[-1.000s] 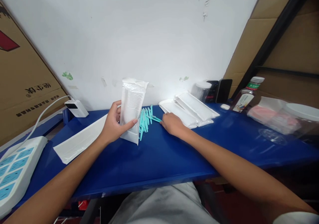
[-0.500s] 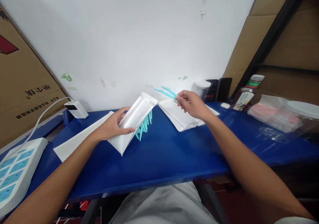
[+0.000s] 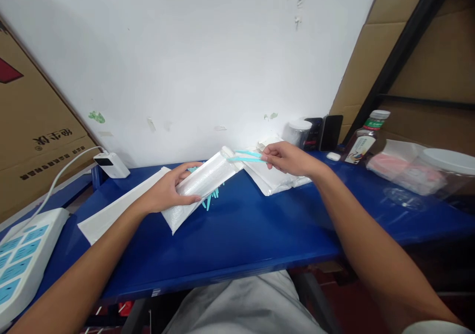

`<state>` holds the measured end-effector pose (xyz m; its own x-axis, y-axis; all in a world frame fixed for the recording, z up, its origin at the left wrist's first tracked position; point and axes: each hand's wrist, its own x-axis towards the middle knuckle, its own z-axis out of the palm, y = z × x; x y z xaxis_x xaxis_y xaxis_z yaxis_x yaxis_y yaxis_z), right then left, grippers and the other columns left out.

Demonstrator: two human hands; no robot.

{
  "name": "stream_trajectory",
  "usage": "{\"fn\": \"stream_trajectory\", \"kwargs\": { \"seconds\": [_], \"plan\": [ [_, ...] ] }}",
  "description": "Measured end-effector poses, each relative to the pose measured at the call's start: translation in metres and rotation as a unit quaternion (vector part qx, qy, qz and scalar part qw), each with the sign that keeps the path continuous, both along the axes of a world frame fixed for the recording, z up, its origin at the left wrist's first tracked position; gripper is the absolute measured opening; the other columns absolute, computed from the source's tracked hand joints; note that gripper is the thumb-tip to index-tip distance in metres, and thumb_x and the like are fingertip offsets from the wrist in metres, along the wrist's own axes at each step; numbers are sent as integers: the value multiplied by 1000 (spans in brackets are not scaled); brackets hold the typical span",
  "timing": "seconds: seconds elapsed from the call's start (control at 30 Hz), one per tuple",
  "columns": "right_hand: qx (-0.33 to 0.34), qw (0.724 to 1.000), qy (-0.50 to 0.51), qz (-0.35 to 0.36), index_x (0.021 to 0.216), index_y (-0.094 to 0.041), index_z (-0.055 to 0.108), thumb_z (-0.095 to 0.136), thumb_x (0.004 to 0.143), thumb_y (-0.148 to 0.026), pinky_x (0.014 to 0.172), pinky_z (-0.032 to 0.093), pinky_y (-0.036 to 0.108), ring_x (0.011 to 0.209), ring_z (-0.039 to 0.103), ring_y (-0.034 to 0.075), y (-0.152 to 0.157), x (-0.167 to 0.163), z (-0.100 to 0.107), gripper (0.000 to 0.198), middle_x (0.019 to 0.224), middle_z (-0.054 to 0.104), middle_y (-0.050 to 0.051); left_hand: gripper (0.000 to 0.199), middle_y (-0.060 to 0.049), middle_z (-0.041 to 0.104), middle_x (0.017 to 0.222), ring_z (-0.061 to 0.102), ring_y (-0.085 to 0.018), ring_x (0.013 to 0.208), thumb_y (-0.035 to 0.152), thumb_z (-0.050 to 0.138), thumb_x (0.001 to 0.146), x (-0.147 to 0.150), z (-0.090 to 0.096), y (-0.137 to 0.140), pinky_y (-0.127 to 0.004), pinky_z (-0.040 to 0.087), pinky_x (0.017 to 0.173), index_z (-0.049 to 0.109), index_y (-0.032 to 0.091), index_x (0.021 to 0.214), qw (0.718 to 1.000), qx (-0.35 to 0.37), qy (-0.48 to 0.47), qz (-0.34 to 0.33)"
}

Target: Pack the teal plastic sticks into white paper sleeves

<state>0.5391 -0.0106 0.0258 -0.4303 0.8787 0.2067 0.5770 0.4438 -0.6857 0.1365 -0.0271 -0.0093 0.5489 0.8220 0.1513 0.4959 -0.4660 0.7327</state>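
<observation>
A white padded envelope point(image 3: 210, 175) is gripped in my left hand point(image 3: 166, 188), the thumb along its front and its opening tilted up to the right. Between the fingertips of my right hand point(image 3: 287, 158), two slim turquoise plastic sticks point(image 3: 250, 155) point left. Their far ends meet the mouth of the envelope; whether they go inside is hard to make out. Behind and beneath the envelope, a pile of similar turquoise sticks point(image 3: 211, 198) is partly hidden on the blue table point(image 3: 256, 230). More white envelopes point(image 3: 264, 178) lie below my right hand.
Another flat white envelope point(image 3: 118, 206) lies at left, near a power strip point(image 3: 35, 260) and a white charger point(image 3: 113, 164) with a cable. To the right stand a lidded jar point(image 3: 299, 135), dark phones point(image 3: 331, 132), a bottle point(image 3: 365, 138) and a pink-filled bag point(image 3: 404, 168).
My right hand has lowered the turquoise sticks to the envelope's mouth. My left hand has tipped the envelope further to the right, and its opening looks wider.
</observation>
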Motion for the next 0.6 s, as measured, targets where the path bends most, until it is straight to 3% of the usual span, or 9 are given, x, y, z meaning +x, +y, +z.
{"fn": "stream_trajectory", "kwargs": {
  "seconds": [0.17,0.33,0.6],
  "plan": [
    [3,997,-14,77,81,-18,75,66,97,-56,61,40,28,65,56,16,-4,-13,-3,42,76,72,3,90,-12,77,123,77,-32,109,44,88,78,7,-2,-3,-45,63,93,49,30,158,999,32,21,-14],
    [8,987,-2,158,77,-17,72,62,102,-44,66,42,29,69,58,17,-21,-47,-13,37,75,69,3,81,-11,74,130,74,-31,111,45,88,79,22,-6,-12,-40,63,89,57,31,152,998,33,42,-21],
    [31,985,88,146,106,-18,77,58,105,-39,72,49,30,82,63,18,-28,-62,-18,28,104,76,5,82,-11,69,141,73,-34,120,41,92,75,25,-11,-12,-46,64,96,59,33,150,999,18,-40,0]
  ]
}}
